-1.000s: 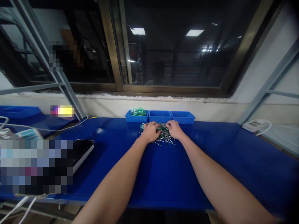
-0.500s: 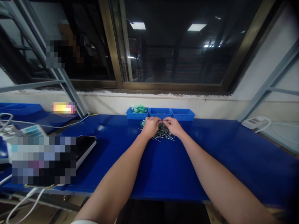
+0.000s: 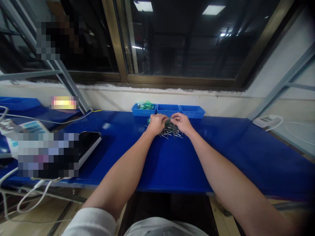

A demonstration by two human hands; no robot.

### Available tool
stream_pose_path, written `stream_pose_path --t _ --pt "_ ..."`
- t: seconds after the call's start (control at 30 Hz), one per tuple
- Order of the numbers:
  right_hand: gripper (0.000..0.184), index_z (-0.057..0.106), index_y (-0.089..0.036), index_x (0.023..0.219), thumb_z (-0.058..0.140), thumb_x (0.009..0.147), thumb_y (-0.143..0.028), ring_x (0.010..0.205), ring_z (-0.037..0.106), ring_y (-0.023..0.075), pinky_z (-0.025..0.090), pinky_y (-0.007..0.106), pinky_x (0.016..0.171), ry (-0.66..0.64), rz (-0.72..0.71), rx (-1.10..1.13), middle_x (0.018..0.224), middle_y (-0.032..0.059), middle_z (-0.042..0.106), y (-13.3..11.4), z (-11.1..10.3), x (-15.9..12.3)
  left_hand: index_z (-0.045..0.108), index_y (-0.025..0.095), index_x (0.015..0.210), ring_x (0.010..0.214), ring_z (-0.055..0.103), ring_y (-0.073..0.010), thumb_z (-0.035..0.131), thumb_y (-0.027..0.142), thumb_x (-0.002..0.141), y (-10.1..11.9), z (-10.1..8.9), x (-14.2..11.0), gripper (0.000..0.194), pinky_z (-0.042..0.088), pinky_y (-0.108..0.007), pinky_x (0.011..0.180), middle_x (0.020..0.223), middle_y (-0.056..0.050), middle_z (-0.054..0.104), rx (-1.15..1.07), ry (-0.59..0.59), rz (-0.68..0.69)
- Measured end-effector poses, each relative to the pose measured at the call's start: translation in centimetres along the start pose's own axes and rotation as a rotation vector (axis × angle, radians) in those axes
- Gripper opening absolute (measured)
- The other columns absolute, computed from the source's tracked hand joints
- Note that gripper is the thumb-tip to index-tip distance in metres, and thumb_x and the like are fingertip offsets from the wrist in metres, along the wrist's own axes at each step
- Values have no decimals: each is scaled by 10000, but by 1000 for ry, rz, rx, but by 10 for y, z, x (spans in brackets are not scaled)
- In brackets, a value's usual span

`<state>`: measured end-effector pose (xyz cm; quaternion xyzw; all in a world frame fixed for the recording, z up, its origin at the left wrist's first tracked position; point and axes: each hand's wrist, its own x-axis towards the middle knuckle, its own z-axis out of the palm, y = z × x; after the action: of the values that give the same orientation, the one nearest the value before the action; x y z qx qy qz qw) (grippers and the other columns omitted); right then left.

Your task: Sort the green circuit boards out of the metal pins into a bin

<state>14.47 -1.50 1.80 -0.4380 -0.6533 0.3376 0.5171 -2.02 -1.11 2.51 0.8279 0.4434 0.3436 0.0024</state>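
Note:
Both of my hands meet over a pile of thin metal rods [image 3: 170,131] on the blue table. My left hand [image 3: 157,123] has its fingers pinched together at the pile's left side. Opposite it, my right hand [image 3: 181,122] also pinches, its fingertips close to the left ones. Whatever small piece lies between the fingertips is too tiny to make out. Some green material [image 3: 148,120] shows by the left hand. Just behind the hands stand three joined blue bins: the left bin [image 3: 144,112] holds green plastic bits, the middle bin [image 3: 168,107] small pieces, and the right bin [image 3: 192,112] shows no contents.
A dark-screened device [image 3: 90,139] with white cables [image 3: 31,203] lies at the left of the blue table [image 3: 172,164]. A white power strip [image 3: 267,121] sits at the right back. Grey metal posts [image 3: 71,88] rise near the window.
The camera has tipped downward, so the scene sits higher and more of my clothing shows. My hands stay together over the pile with nearly the same pinch.

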Motion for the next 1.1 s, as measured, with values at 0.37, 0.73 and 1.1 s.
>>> stream_pose_path --t 0.37,0.73,1.1 --pt "230 604 -158 631 622 638 -387 454 454 80 303 192 413 106 71 231 535 1 586 -2 -3 -1 655 188 893 893 582 -175 404 303 892 7 -4 -1 276 353 -308 841 911 -48 678 -26 -50 33" --pt "362 614 -154 730 554 675 -506 493 498 97 347 210 433 468 98 206 625 23 627 11 -29 15 613 209 938 974 559 -203 370 272 873 2 -5 -2 259 332 -362 867 956 -55 666 64 52 -160" --pt "280 645 -167 864 500 732 -367 703 598 156 448 261 665 436 132 -188 733 39 668 25 -34 11 617 218 979 1029 534 -230 444 265 815 -8 1 -1 243 379 -364 860 1040 -59 634 100 -68 -156"
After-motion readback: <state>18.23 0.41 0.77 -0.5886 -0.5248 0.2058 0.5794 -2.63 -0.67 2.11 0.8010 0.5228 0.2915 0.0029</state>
